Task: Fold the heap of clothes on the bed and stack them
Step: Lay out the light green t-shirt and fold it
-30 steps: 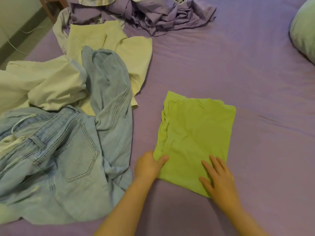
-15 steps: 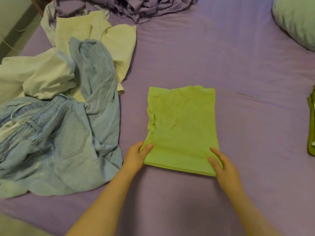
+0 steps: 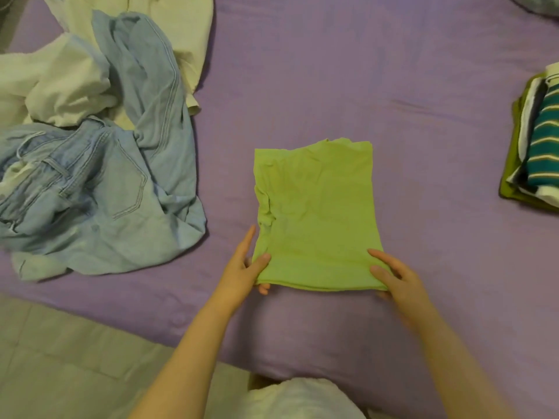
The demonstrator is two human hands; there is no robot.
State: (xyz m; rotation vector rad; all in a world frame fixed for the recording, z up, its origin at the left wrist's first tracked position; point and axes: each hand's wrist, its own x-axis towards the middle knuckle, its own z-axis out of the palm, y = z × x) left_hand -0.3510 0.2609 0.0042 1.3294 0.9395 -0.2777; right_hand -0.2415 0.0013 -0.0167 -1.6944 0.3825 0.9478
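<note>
A folded light green garment (image 3: 317, 216) lies flat near the middle of the purple bed (image 3: 348, 71), its long side running away from the person. The left hand (image 3: 242, 269) pinches the garment's near left corner: the thumb lies on top of the cloth, the other fingers are tucked under the edge, and the forefinger points along the left side. The right hand (image 3: 396, 276) grasps the near right corner in the same way, thumb and a finger on top, the rest curled beneath the hem. The near edge of the garment is lifted a little off the sheet between the two hands.

To the left, well apart from the green piece, sits the unfolded heap: a pair of light blue jeans (image 3: 99, 189) sprawled with a back pocket facing up, one leg running up over a crumpled cream garment (image 3: 60, 86) and a pale yellow garment (image 3: 184, 28) at the top edge.

At the right edge of the bed stands a stack of folded clothes (image 3: 535, 146): an olive piece at the bottom, white and dark layers above it, and a teal shirt with white stripes on top
</note>
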